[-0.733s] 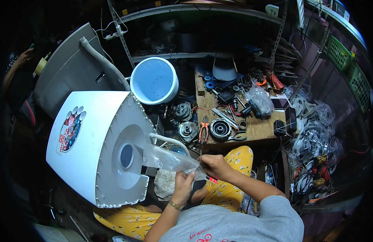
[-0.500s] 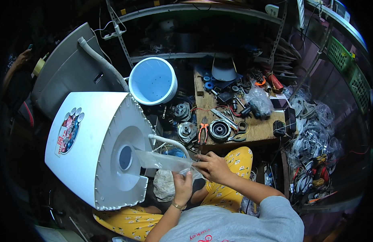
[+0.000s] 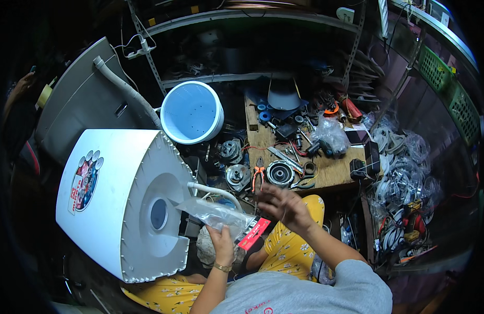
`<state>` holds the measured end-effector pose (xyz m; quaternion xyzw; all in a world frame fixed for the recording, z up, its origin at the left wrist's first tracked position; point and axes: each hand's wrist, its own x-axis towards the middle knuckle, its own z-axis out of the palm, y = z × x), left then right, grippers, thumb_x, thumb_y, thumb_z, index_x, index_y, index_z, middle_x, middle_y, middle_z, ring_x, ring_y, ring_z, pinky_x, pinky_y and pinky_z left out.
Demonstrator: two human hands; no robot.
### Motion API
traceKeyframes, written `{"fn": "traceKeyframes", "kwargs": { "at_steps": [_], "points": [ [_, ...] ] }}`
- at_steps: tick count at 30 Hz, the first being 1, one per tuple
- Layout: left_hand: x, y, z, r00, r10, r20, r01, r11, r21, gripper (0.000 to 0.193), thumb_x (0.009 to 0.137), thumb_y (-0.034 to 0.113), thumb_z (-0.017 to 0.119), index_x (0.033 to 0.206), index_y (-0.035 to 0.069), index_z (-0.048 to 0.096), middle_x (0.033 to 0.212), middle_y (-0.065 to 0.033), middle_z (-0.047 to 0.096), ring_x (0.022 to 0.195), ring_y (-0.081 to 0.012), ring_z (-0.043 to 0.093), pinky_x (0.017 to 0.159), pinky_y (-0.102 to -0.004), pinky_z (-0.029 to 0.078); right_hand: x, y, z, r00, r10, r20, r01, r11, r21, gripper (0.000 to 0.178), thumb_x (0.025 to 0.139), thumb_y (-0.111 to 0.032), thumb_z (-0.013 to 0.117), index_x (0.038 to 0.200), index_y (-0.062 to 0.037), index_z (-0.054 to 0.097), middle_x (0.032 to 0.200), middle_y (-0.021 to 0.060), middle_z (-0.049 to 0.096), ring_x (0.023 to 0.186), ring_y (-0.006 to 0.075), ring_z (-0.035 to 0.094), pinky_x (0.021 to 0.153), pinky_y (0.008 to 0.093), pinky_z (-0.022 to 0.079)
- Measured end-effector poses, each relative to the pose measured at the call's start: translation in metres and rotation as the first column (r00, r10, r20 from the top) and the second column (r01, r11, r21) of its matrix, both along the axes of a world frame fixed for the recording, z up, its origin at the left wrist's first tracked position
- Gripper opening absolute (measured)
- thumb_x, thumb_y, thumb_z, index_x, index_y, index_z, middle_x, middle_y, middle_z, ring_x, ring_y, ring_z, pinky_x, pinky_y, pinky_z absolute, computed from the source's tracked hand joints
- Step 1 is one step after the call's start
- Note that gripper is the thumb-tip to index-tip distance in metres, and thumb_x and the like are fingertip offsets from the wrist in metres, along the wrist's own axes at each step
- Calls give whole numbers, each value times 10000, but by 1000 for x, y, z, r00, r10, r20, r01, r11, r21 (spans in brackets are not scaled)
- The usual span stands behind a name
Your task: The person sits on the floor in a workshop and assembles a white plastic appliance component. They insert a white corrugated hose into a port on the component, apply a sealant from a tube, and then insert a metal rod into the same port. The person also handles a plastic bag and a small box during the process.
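My left hand [image 3: 222, 244] grips a clear plastic packet [image 3: 206, 210] whose red card header [image 3: 255, 233] points down to the right. The packet's far end reaches in front of the washing machine tub housing [image 3: 98, 199], a white shell lying on its side with a grey underside and a round hole. Off to the right of the packet, my right hand [image 3: 289, 209] is raised, apart from it and slightly blurred. Its fingers are stretched out and I see nothing held in them. A pale grey hose [image 3: 217, 190] comes out of the housing behind the packet.
Ahead stands a blue-white perforated spin basket [image 3: 192, 112]. A low wooden bench [image 3: 325, 171] carries orange-handled pliers [image 3: 258, 171], a black round part [image 3: 282, 172] and small tools. Bagged parts [image 3: 401, 172] are heaped at right. Another person's hand [image 3: 23, 83] shows far left.
My right hand has left the packet and lifted up and to the right. The packet's red header now shows, with my left hand still holding on. The whole view has shifted slightly.
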<state>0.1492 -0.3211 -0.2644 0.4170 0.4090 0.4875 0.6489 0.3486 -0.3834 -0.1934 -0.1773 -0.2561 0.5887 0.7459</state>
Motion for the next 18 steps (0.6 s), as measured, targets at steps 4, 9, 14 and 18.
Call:
{"fn": "traceKeyframes", "kwargs": {
  "at_steps": [4, 9, 14, 18],
  "points": [
    [2, 0, -22, 952, -241, 191, 258, 964, -71, 520, 892, -12, 454, 1380, 72, 295, 1254, -92, 480, 1126, -167, 492, 979, -326, 401, 19, -3, -23, 733, -54, 678, 196, 971, -135, 178, 907, -249, 604, 879, -74, 589, 1417, 138, 407, 1303, 243, 386, 1057, 400, 300],
    [27, -14, 23, 851, -526, 6, 520, 844, 130, 518, 906, 47, 512, 1385, 75, 315, 1199, -62, 497, 1081, -164, 512, 973, -336, 410, 3, -4, -47, 724, 109, 681, 108, 958, -268, 148, 911, -171, 601, 914, -24, 580, 823, -18, 533, 801, 73, 501, 733, 236, 432],
    [10, -8, 37, 816, -574, 67, 556, 811, 186, 511, 905, 83, 555, 1368, 57, 342, 1087, -47, 505, 1028, -149, 519, 956, -326, 422, 88, 1, 34, 89, -594, 799, 683, 620, 385, 99, 910, -93, 568, 823, -52, 549, 779, 17, 511, 700, 107, 465, 635, 253, 388],
    [-13, -11, 26, 857, -511, 69, 503, 858, 100, 458, 904, 99, 582, 1326, 59, 408, 1075, -31, 511, 985, -124, 520, 916, -284, 433, 201, 21, 36, -243, -669, 703, 908, 98, 407, 95, 916, -79, 566, 865, 1, 569, 740, 26, 549, 690, 104, 486, 647, 250, 408]
  ]
}}
